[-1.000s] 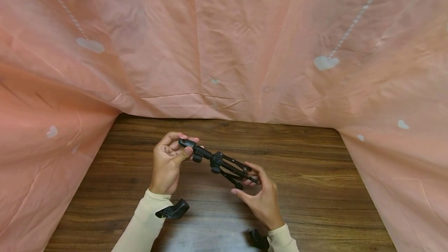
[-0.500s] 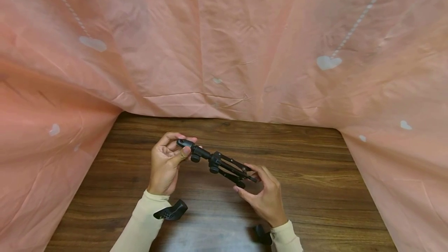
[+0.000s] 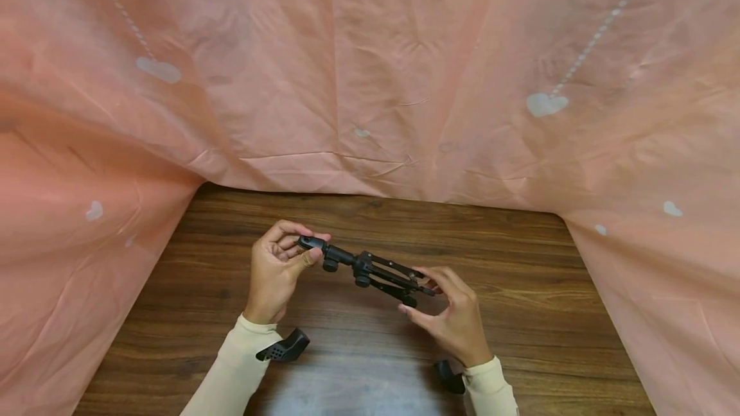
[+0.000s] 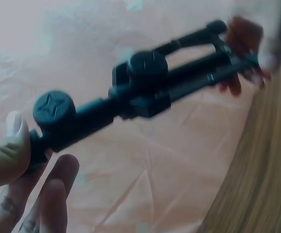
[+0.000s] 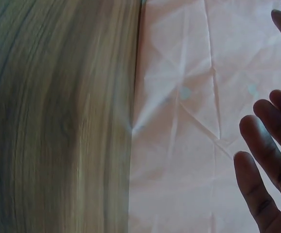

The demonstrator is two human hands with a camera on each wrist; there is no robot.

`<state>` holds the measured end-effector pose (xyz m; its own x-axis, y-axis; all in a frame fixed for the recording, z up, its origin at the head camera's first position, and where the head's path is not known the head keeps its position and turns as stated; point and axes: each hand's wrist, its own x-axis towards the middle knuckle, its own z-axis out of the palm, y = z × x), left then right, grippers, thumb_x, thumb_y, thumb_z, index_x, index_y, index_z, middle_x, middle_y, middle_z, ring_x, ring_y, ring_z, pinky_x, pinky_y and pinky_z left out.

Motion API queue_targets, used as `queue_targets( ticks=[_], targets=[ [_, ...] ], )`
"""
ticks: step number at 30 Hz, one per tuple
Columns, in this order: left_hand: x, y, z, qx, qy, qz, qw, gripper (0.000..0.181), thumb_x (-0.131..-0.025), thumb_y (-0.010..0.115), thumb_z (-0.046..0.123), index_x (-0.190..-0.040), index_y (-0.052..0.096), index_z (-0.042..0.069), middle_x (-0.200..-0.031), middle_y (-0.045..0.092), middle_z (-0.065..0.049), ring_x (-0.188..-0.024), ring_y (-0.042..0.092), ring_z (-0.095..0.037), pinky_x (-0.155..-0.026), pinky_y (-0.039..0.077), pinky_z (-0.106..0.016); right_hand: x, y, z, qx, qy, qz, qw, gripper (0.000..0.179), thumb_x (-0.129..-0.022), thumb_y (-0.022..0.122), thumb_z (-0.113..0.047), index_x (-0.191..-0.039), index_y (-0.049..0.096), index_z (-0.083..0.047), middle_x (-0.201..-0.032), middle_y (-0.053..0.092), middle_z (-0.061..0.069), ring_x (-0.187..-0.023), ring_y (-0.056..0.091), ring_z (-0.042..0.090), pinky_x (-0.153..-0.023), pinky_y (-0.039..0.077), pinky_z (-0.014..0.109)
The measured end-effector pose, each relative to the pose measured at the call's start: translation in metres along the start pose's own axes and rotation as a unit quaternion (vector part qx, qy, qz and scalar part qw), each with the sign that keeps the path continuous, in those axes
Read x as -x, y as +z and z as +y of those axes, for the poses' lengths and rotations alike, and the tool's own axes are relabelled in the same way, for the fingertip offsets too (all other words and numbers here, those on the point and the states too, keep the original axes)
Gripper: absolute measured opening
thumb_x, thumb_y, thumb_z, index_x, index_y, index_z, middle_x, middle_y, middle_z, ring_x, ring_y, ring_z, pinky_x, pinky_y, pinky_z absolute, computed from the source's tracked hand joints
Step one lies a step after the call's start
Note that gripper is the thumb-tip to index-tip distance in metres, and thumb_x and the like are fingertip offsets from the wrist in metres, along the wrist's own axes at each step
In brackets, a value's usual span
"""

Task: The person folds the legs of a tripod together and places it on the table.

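A small black tripod (image 3: pixel 362 266) is held in the air between both hands, slanting down to the right in the head view. My left hand (image 3: pixel 274 278) pinches its head end between thumb and fingers. My right hand (image 3: pixel 457 316) is at the leg ends, with thumb and index finger on either side of the feet. Its other fingers stretch away from the tripod in the right wrist view. Two round knobs show in the left wrist view, one on the neck (image 4: pixel 54 108) and one at the leg hub (image 4: pixel 148 67). The legs lie close together, slightly apart at the feet.
Below the hands is a brown wood-grain table (image 3: pixel 358 352). Pink cloth (image 3: pixel 381 82) with pale hearts hangs behind it and along both sides. Black wrist-camera mounts, such as the left one (image 3: pixel 286 345), stick out by the cream sleeves.
My right hand has moved to the right along the tripod's leg end. The tripod has shifted slightly right and lies a little flatter; my left hand stays on its head end.
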<state>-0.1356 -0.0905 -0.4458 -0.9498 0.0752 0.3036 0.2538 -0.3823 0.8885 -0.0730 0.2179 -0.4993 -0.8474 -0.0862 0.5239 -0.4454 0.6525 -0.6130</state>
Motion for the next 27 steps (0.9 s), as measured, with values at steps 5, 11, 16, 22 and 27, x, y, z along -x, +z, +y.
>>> queue_targets(
  ticks=[5, 11, 16, 22, 27],
  targets=[
    [0.000, -0.005, 0.000, -0.082, 0.018, -0.021, 0.9963, 0.032, -0.084, 0.083, -0.010, -0.109, 0.063, -0.004, -0.105, 0.082, -0.015, -0.088, 0.080, -0.023, -0.074, 0.063, -0.026, -0.001, -0.008, 0.004, 0.012, -0.009, -0.015, 0.9998, 0.073, -0.065, 0.104, -0.022, -0.131, 0.074, -0.013, -0.110, 0.074, 0.006, -0.092, 0.065, 0.011, -0.083, 0.052, 0.016],
    [0.001, -0.012, 0.000, -0.173, 0.027, -0.042, 0.9836, 0.033, -0.079, 0.087, -0.010, -0.103, 0.069, 0.003, -0.103, 0.081, -0.019, -0.061, 0.067, -0.016, -0.052, 0.050, -0.022, -0.002, -0.017, 0.009, 0.013, -0.028, -0.037, 0.9989, 0.073, -0.063, 0.104, -0.023, -0.129, 0.074, -0.013, -0.112, 0.074, 0.002, -0.093, 0.065, 0.010, -0.083, 0.052, 0.017],
    [0.005, -0.018, -0.001, -0.271, 0.044, -0.052, 0.9601, 0.032, -0.076, 0.094, 0.003, -0.100, 0.078, 0.015, -0.095, 0.081, -0.005, -0.055, 0.056, -0.011, -0.049, 0.046, -0.022, -0.002, -0.022, 0.013, 0.008, -0.037, -0.055, 0.9978, 0.071, -0.063, 0.104, -0.024, -0.127, 0.075, -0.016, -0.113, 0.073, -0.004, -0.095, 0.064, 0.008, -0.082, 0.054, 0.019],
    [0.008, -0.026, -0.005, -0.434, 0.120, -0.065, 0.8905, 0.033, -0.068, 0.099, 0.023, -0.096, 0.082, 0.027, -0.072, 0.061, 0.009, -0.060, 0.055, -0.005, -0.054, 0.046, -0.017, -0.002, -0.026, 0.018, 0.018, -0.045, -0.067, 0.9966, 0.068, -0.062, 0.105, -0.028, -0.123, 0.076, -0.018, -0.111, 0.074, -0.007, -0.098, 0.068, 0.014, -0.086, 0.051, 0.018],
    [0.010, -0.032, -0.009, -0.526, 0.183, -0.090, 0.8260, 0.033, -0.066, 0.098, 0.032, -0.096, 0.082, 0.030, -0.068, 0.055, 0.013, -0.061, 0.050, -0.001, -0.055, 0.040, -0.016, -0.001, -0.026, 0.022, 0.035, -0.043, -0.079, 0.9953, 0.066, -0.063, 0.104, -0.031, -0.122, 0.076, -0.022, -0.109, 0.074, -0.011, -0.097, 0.068, 0.019, -0.084, 0.053, 0.023]
  ],
)
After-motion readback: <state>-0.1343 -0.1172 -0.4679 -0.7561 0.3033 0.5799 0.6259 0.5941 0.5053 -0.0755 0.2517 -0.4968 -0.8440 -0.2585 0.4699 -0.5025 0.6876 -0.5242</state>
